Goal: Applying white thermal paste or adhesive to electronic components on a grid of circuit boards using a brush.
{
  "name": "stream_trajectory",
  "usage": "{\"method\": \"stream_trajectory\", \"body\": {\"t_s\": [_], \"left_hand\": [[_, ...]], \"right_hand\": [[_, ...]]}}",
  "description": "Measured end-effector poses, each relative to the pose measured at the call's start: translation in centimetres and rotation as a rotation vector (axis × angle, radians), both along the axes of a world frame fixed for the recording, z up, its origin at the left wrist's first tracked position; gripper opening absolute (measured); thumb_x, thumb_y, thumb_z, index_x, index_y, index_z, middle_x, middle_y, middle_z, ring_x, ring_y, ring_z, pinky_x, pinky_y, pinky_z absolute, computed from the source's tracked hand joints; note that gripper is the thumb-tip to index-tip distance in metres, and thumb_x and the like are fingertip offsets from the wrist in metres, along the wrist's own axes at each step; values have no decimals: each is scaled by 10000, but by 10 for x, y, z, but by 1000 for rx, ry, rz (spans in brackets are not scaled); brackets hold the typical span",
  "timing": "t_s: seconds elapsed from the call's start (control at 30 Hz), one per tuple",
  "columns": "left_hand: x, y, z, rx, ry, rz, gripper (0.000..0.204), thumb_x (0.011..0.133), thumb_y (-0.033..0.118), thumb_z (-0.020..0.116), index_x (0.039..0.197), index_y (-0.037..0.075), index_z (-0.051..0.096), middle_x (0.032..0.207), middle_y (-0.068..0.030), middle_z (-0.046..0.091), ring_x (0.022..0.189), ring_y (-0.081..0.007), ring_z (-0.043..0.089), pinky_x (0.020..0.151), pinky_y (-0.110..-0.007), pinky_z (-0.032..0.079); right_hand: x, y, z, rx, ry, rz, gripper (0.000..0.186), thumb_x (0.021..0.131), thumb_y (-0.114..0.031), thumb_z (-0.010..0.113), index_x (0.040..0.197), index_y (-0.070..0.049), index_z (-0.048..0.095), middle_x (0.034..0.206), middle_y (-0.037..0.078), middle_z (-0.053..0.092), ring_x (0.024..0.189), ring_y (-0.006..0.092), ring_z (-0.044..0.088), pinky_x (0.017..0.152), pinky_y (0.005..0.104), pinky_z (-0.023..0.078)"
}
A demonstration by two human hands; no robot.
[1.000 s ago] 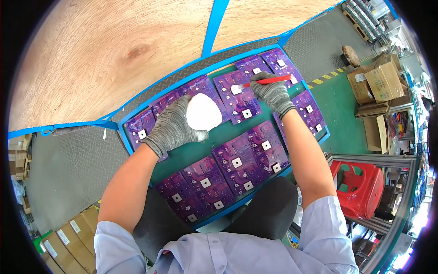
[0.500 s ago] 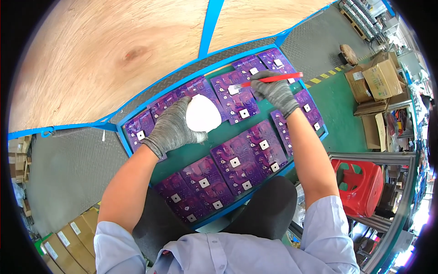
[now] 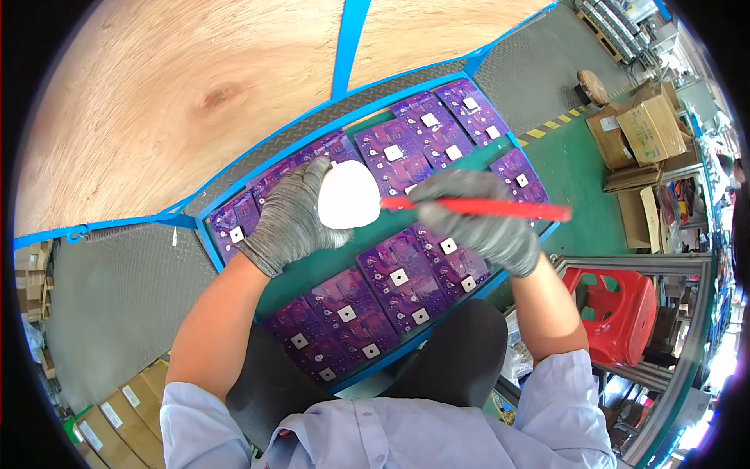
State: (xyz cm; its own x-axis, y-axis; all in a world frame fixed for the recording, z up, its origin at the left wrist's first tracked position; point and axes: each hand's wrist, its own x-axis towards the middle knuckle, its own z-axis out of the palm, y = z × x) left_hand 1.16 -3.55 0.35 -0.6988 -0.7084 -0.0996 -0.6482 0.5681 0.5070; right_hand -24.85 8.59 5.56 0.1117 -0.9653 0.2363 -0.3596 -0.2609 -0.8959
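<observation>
My left hand [image 3: 287, 215], in a grey knit glove, is wrapped round a rounded white tub [image 3: 349, 195]; glare hides what is inside it. My right hand [image 3: 478, 227], gloved alike, grips a red-handled brush [image 3: 516, 208], slightly blurred. The front end of the brush reaches the tub's right edge, and its bristles cannot be made out. Under both hands lie purple circuit boards [image 3: 406, 293] in rows on a green surface. Small square pieces sit on them: white-coated on the far boards [image 3: 392, 152], with a dark centre mark on the near ones [image 3: 399, 277].
A blue frame [image 3: 215, 250] rims the work surface. Beyond it stands a large plywood panel [image 3: 195, 94] with blue bars. At the right are a red plastic stool [image 3: 617, 316] and cardboard boxes [image 3: 644, 137]. More cartons [image 3: 117, 426] stand at the lower left.
My right hand has brought the brush from a far board back toward me, to the tub's edge. That board's square piece is now uncovered, looking white. My left hand has barely moved.
</observation>
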Motion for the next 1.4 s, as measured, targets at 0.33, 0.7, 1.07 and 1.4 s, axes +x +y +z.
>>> {"method": "stream_trajectory", "body": {"t_s": [0.33, 0.7, 1.07, 1.4], "left_hand": [[-3, 8, -1, -27, -70, 27, 1138, 606, 473, 912, 1474, -77, 425, 1388, -280, 563, 1325, -368, 556, 1153, -420, 426], [-4, 6, -6, 133, -76, 2, 1111, 598, 462, 917, 1436, -101, 452, 1348, -295, 593, 1273, -381, 597, 1118, -413, 463], [1, 4, -13, 93, -107, 29, 1150, 583, 459, 928, 1461, -96, 435, 1375, -295, 583, 1304, -379, 583, 1140, -406, 446], [7, 4, -12, 111, -82, 38, 1124, 583, 441, 931, 1453, -77, 444, 1339, -278, 607, 1266, -375, 604, 1119, -411, 463]], "right_hand": [[22, 5, 7, -275, 499, -71, 211, 821, -87, 767, 1024, -71, 711, 810, 128, 678, 746, 318, 675, 664, 417, 559], [11, 7, -4, -290, 658, -91, 200, 821, -78, 770, 1019, -92, 747, 923, 132, 737, 805, 296, 727, 696, 348, 597], [-75, 10, -88, 501, -222, -446, 142, 948, -142, 731, 1021, -35, 673, 779, 21, 673, 644, 101, 626, 590, 262, 529], [-72, -8, -91, 371, -138, -344, 123, 921, -127, 739, 974, -39, 671, 749, 12, 650, 640, 102, 591, 589, 267, 502]]}}
